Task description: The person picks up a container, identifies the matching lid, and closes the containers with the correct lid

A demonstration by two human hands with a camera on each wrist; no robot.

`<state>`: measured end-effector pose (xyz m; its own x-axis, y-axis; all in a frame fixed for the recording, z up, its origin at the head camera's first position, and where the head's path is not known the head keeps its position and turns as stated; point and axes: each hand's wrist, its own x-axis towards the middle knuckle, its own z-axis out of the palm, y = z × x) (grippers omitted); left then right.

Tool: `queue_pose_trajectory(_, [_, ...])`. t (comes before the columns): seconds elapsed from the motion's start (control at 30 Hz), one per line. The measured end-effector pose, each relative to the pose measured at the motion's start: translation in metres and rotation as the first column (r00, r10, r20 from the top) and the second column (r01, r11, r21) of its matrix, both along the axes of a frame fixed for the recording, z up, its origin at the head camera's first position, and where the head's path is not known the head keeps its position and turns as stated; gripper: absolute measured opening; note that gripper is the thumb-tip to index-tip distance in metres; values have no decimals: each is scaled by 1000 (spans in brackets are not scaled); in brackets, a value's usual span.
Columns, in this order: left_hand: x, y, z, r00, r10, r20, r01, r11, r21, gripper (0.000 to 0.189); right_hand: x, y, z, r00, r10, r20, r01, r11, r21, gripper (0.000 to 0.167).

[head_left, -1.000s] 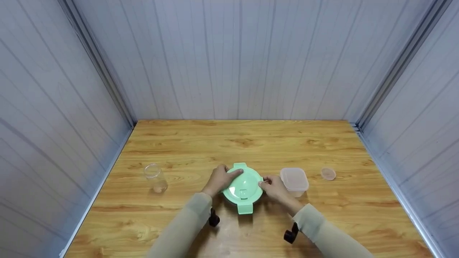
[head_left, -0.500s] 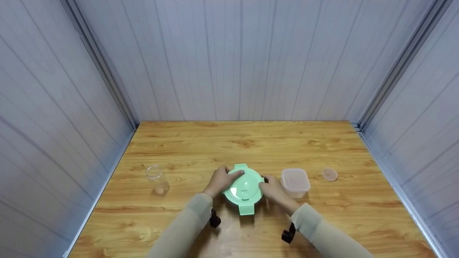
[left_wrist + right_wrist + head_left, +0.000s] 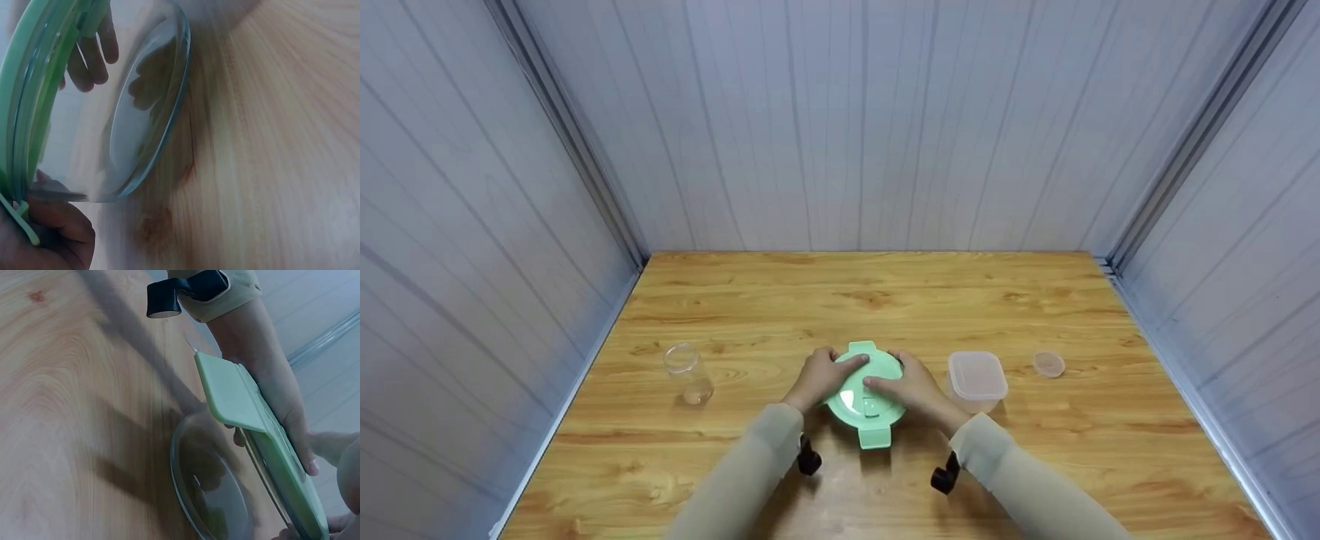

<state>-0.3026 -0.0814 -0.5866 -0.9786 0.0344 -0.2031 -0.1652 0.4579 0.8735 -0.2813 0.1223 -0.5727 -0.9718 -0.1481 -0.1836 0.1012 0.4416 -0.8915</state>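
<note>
A round glass food container with a mint-green lid [image 3: 851, 391] is between both hands, near the middle of the table. Its clear glass bowl [image 3: 128, 132] shows below the lid in the left wrist view. My left hand [image 3: 820, 379] grips the left side, thumb laid over the lid and fingers around the glass. On the opposite side my right hand [image 3: 913, 388] holds the container too, its thumb on the lid near the small vent tab. The near locking flap [image 3: 230, 391] sticks outward, as does the far flap [image 3: 862, 346]. Both hands cover the side flaps in the head view.
To the left stands a clear glass jar [image 3: 688, 375]. A square translucent plastic box [image 3: 978, 376] with a lid is just right of my right hand. Farther right lies a small round translucent lid [image 3: 1048, 364]. Pale panel walls [image 3: 825, 127] enclose the wooden table [image 3: 757, 292].
My right hand has moved from the lid's right edge further over the container, its thumb now on the lid's top. My left hand and the container have stayed in place.
</note>
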Motion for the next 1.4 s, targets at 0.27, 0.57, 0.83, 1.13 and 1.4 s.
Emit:
queue_pose_trajectory(0.27, [-1,2,1,1000,2,14,-2,1000,-17,59,-3,-2,-4,1000,-19,13,19,1000,20,81])
queue_pose_trajectory(0.57, [1,-2,3,1000,3,-18,-3,1000,-11,56,-5,-4,-5,999,-34,28,34,999,3,79])
queue_pose_trajectory(0.83, [7,-12,7,999,-10,-35,9,1000,-22,50,-3,-2,-7,1000,-23,-8,22,999,-29,78])
queue_pose_trajectory(1.13, [17,-30,11,996,-67,-60,65,997,-31,51,-3,-3,-6,999,-42,-2,42,998,-37,75])
queue_pose_trajectory(1.4, [31,-41,14,995,-84,-61,81,996,-44,52,-4,-3,-8,999,-38,-6,38,998,-48,73])
